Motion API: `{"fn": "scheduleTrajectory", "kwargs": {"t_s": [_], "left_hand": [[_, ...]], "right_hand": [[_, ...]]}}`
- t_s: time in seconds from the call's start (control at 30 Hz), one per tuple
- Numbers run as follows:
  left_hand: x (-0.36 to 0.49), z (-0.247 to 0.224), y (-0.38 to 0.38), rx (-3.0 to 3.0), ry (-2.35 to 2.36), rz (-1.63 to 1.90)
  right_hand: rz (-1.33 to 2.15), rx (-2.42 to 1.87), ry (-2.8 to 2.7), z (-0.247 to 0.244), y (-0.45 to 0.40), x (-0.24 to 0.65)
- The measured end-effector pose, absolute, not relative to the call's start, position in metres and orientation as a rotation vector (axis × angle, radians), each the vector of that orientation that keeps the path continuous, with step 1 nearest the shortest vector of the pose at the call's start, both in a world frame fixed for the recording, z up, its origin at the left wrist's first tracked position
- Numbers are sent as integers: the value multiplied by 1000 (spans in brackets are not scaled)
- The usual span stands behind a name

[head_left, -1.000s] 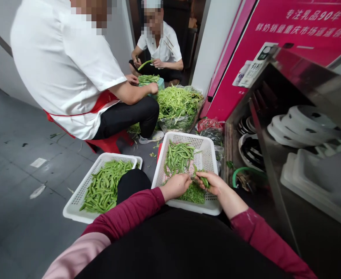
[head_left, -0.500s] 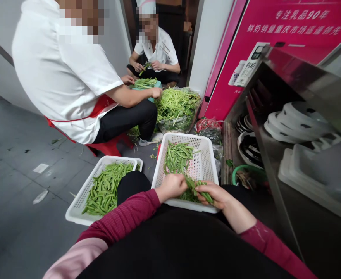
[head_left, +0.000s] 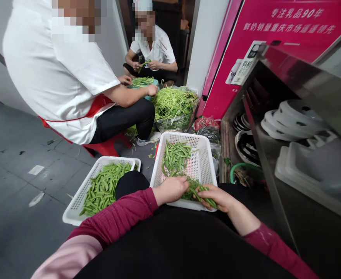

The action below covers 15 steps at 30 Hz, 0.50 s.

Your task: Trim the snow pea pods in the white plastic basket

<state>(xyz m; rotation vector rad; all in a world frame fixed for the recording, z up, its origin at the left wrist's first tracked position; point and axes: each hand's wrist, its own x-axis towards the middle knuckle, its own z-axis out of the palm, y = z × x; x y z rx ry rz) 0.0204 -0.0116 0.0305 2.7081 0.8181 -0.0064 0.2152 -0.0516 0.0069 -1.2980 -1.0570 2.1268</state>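
Observation:
Over the near end of a white perforated basket (head_left: 210,159), my right hand (head_left: 217,197) is closed around several green pea pods (head_left: 209,202). One pod sticks out of it towards my left hand (head_left: 173,190), which is closed with its fingertips pinched together close to that pod's end. What the left fingers hold, if anything, is too small to tell. A heap of pea pods (head_left: 176,155) lies at the far left part of this basket. Thin green trimmings (head_left: 193,184) lie beneath my hands, partly hidden by them.
A second white basket (head_left: 72,211), full of pea pods, stands left beside my knee. Ahead, a seated co-worker (head_left: 62,77) and a squatting one (head_left: 154,50) handle green stalks around a heap of greens (head_left: 174,102). A metal shelf (head_left: 271,166) with white containers borders the right.
My left hand has shifted slightly to the right, nearer the pods in my right hand. The whole view has moved a little.

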Motion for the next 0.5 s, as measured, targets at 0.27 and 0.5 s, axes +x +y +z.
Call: {"fn": "scheduleTrajectory", "kwargs": {"t_s": [0.27,0.5], "left_hand": [[21,24,-8,2248,663,168],[23,-3,-10,1528,1160,398]], "right_hand": [[1790,-1312,-1672,14,-40,201],[1349,-1390,-819,-15,-6,180]]}}
